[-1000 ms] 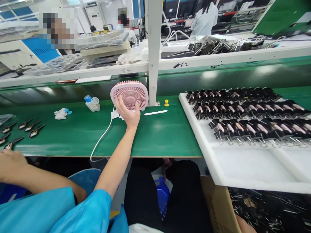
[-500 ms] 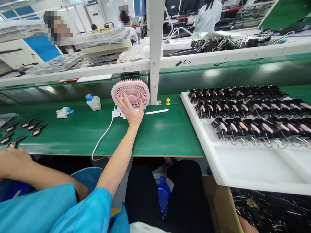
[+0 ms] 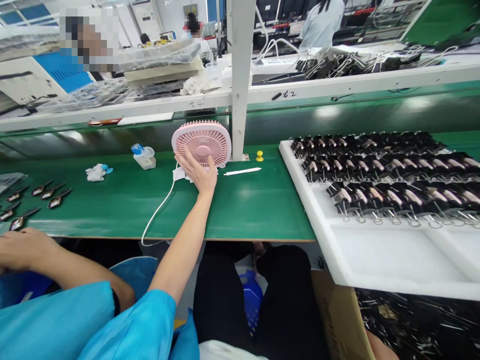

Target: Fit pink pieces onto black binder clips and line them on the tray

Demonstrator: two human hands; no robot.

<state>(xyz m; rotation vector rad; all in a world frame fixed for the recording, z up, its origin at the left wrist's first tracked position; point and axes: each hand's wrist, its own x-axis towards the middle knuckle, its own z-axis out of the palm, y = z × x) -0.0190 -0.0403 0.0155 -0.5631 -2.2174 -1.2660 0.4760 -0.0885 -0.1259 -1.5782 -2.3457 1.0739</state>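
Note:
My left hand (image 3: 200,176) lies against the front grille of a pink desk fan (image 3: 203,142), fingers spread and the thumb over the lower middle. The fan stands on the green table by a white post, and its white cable (image 3: 157,212) hangs over the table's front edge. A white pen (image 3: 242,171) lies just right of the fan, with a small yellow knob-shaped piece (image 3: 259,156) beyond it. At the lower right, only a patch of skin of my right hand or forearm (image 3: 377,346) shows beside a cardboard box (image 3: 339,320); its fingers are hidden.
On the right, a white foam tray (image 3: 378,255) holds rows of black parts with binder clips. A blue-capped bottle (image 3: 144,157) and crumpled white tissue (image 3: 96,172) stand to the left. A co-worker's hand (image 3: 28,247) is near several small dark-handled pieces (image 3: 56,199) at far left.
My left hand has slid slightly down and left over the grille, with the thumb drawn closer to the fingers. The co-worker's hand at the left has shifted a little.

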